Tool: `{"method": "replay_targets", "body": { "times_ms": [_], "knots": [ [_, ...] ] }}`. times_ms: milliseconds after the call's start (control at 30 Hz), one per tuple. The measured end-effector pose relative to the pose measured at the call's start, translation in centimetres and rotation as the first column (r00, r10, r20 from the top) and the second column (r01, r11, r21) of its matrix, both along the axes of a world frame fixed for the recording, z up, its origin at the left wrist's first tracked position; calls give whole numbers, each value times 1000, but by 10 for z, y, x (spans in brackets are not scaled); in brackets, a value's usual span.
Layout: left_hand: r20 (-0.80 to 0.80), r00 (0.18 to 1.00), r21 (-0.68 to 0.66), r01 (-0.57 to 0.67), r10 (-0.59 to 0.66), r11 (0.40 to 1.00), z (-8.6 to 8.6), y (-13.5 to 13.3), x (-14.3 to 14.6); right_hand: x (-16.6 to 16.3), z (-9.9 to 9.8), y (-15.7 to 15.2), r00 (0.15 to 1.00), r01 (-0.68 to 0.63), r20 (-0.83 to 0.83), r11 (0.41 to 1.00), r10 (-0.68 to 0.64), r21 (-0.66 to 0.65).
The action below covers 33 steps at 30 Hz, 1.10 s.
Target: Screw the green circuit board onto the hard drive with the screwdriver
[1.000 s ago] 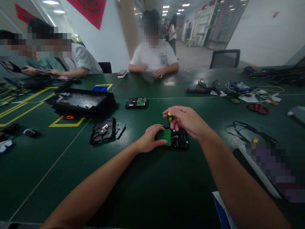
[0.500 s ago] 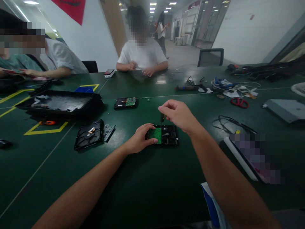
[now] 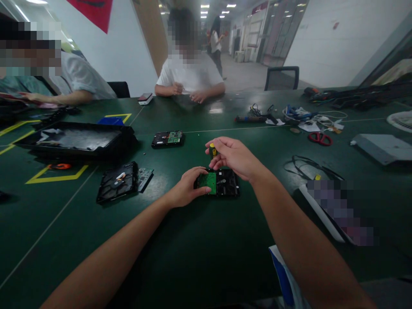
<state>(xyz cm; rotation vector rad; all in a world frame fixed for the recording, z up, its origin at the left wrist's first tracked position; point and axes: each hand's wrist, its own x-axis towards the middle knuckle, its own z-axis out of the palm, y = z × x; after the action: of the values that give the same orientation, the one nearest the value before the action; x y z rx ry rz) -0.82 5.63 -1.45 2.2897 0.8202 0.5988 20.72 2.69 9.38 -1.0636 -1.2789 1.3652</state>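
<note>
- My feed's flat, dark-green bench (image 3: 180, 249).
- Black, rectangular hard drive (image 3: 223, 183) on it, pinched by fingers of my left hand (image 3: 189, 187).
- Yellow-and-black screwdriver (image 3: 212, 150) above, pinched by fingers of my right hand (image 3: 232, 158); likely screw-turning, next needing steady pressure.

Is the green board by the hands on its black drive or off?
On. The green board lies within the outline of the drive, partly under the left hand. Loose or fixed: can't tell.

Black tray (image 3: 128, 139): left side of table (image 3: 193, 257), behind yellow tape outline (image 3: 61, 179).
Scissors (image 3: 319, 138): red handles, right of centre.
Grey box (image 3: 383, 148): flat, right of scissors.
Chair (image 3: 282, 79): beyond far table edge.
</note>
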Motion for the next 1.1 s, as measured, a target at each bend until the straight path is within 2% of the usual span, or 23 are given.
{"method": "replay_targets", "body": {
  "times_ms": [133,233,333,400,467,567,667,733,833,967,1100],
  "knots": [
    [-1,1000,-9,-11,11,1000,-2,0,0,5,1,0,974,22,218,988,-55,150],
    [0,1000,-12,-19,19,1000,0,-1,0,9,2,1,924,78,347,967,-161,242],
    [3,1000,-10,-29,29,1000,3,-3,1,11,0,2,870,200,397,945,-292,259],
    [2,999,-6,-33,33,999,4,-4,1,10,-1,2,867,245,386,944,-315,219],
    [4,1000,2,-28,28,1000,3,-3,1,7,-1,2,905,217,338,963,-260,162],
    [8,1000,12,-16,16,1000,0,-1,0,1,1,0,966,97,230,992,-114,85],
    [10,1000,24,-21,20,1000,-1,0,0,-3,2,-1,992,3,126,999,-8,38],
    [12,1000,23,-19,18,1000,-1,0,0,-3,3,-1,996,-13,86,1000,11,25],
    [15,1000,21,-13,12,1000,0,-1,0,3,4,0,984,35,172,995,-51,94],
    [21,1000,25,-22,22,999,-1,-1,-1,10,3,1,903,99,382,959,-199,266],
    [17,999,11,-27,27,1000,0,-2,-1,11,-2,3,832,215,439,926,-339,309]
  ]
}}
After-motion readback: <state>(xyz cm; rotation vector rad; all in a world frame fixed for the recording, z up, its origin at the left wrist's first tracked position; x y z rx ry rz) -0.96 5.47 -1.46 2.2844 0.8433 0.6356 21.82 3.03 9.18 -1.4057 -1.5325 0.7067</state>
